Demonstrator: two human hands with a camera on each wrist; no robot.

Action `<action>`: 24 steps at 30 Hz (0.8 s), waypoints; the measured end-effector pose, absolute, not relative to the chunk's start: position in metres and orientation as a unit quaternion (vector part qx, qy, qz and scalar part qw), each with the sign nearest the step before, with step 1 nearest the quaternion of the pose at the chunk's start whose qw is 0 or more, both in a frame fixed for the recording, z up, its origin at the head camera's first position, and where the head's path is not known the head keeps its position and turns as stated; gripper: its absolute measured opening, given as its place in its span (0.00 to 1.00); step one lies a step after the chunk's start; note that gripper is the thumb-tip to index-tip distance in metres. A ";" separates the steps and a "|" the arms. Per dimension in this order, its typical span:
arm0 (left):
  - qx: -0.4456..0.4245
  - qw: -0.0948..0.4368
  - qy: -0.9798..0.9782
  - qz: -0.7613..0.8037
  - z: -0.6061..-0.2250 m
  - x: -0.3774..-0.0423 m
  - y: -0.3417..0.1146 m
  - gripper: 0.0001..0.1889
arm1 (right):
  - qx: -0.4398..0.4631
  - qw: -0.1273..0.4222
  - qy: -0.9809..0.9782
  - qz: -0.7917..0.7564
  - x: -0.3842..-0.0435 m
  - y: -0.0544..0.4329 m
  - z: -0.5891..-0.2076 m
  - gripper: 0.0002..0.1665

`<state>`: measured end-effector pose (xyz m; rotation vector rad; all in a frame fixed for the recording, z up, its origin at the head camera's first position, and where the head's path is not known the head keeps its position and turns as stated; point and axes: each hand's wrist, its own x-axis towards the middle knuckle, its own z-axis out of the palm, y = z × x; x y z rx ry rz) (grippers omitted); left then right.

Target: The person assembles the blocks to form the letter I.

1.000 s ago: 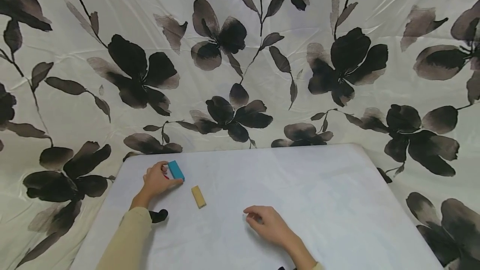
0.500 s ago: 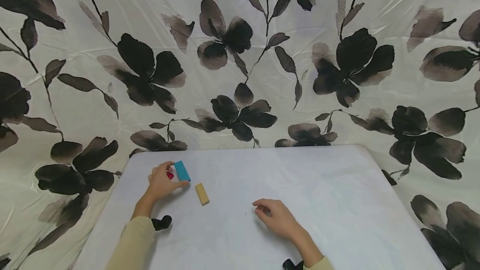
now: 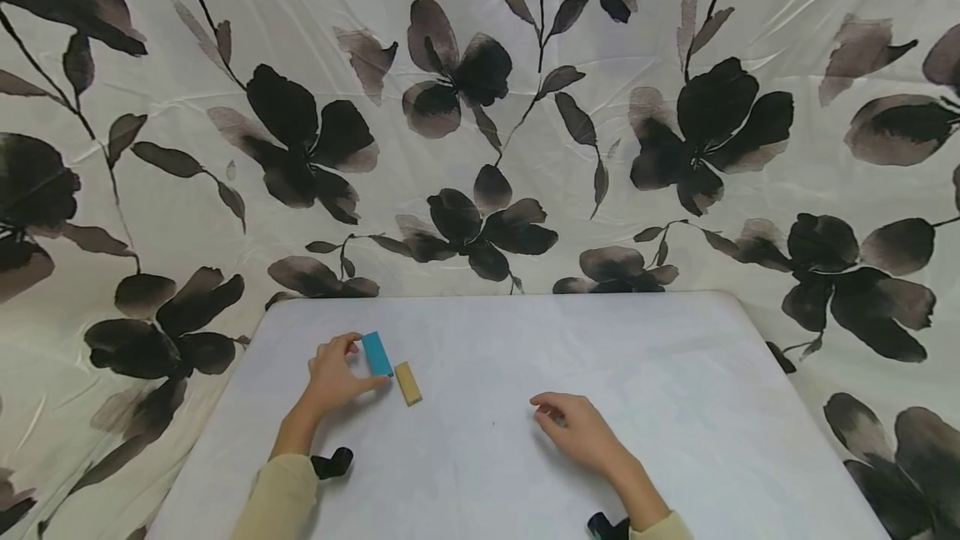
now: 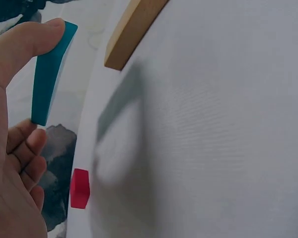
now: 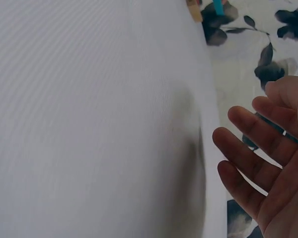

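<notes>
My left hand (image 3: 335,375) pinches a blue rectangular block (image 3: 377,354) by its two ends, thumb at one end and fingertips at the other. In the left wrist view the blue block (image 4: 50,74) is held above the tabletop, its shadow falling on the white surface. Close to the blue block lies a plain wooden block (image 3: 408,383). A small red block (image 4: 80,188) stands on the table below the left fingers; the hand hides it in the head view. My right hand (image 3: 577,430) hovers over the table with loosely bent fingers, holding nothing.
The white table (image 3: 480,473) has its far edge against a floral cloth (image 3: 480,107). Black camera mounts (image 3: 333,463) stick out at both wrists.
Still holding the blue block, my left hand has moved right and slightly nearer, bringing it beside the wooden block. The red block is now hidden in the head view. The head view has shifted slightly.
</notes>
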<state>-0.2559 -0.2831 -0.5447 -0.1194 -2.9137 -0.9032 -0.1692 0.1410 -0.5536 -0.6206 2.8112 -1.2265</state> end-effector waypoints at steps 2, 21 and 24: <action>-0.039 0.045 -0.953 -0.297 -0.545 -0.252 -0.281 0.53 | -0.194 0.005 0.901 -0.388 -0.169 0.145 -0.553 0.13; -0.049 0.063 -0.943 -0.323 -0.547 -0.222 -0.258 0.50 | -0.170 -0.014 0.904 -0.392 -0.170 0.169 -0.552 0.13; -0.054 0.060 -0.944 -0.320 -0.548 -0.220 -0.253 0.51 | -0.166 -0.013 0.902 -0.399 -0.172 0.168 -0.551 0.13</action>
